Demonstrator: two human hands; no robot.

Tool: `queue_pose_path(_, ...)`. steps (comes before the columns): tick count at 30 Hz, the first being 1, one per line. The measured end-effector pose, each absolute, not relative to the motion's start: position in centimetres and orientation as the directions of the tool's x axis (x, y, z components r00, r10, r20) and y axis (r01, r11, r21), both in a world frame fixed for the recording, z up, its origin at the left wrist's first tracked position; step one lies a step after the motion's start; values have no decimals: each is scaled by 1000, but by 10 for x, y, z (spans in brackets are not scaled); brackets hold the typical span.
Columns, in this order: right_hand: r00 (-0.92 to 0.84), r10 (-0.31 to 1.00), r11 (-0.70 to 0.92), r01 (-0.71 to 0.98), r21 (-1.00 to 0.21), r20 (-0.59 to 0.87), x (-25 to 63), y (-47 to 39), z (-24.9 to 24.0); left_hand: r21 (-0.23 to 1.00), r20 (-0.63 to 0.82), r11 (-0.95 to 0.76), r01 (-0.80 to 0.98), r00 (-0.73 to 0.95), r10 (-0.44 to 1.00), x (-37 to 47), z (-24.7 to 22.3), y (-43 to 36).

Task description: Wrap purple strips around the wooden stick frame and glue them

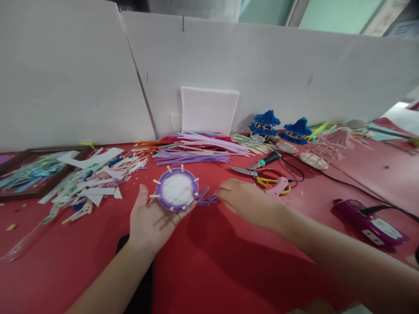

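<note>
A round piece with a purple fuzzy rim, a white centre and several pale pegs (177, 190) rests on the upturned palm and fingers of my left hand (153, 222). My right hand (244, 201) is just right of it, palm down, fingers pinched together at short cut purple pieces (204, 202) on the red table. Whether a piece is between those fingertips is too small to tell. Behind lie long purple and lilac fuzzy stems (193, 157). Scissors with red and yellow handles (248, 172) and a green-and-black handled tool (268, 159) lie beyond my right hand.
White paper scraps (94, 174) and a brown frame (42, 187) are at left. A purple power strip (369, 224) with a black cord sits at right. Blue roofed models (265, 124) and a white card stack (209, 111) stand by the white wall. A dark flat object (144, 283) lies under my left forearm.
</note>
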State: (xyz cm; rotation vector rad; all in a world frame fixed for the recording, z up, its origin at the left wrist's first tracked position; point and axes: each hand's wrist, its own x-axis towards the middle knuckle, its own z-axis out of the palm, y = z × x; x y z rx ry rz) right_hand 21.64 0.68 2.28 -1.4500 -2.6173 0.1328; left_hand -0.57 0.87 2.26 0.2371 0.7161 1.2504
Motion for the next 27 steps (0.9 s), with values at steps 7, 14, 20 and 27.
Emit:
queue_pose_path(7,-640,768,640,768,2,21,196,24,1,455,-427,453,-766,259,866,-11,21,6)
queue_pose_path(14,-526,849,529,848,-48,53,202,18,3,454,-415,487,-746,307,857,-12,18,7)
queue_pose_path(20,-375,914,400,897,-189,155,207,11,11,508,-462,435,-744,191,866,-6,32,6)
queue_pose_path(27,-353,864,502,625,-597,358,205,-12,7,461,-404,498,-735,326,855,5,30,-2)
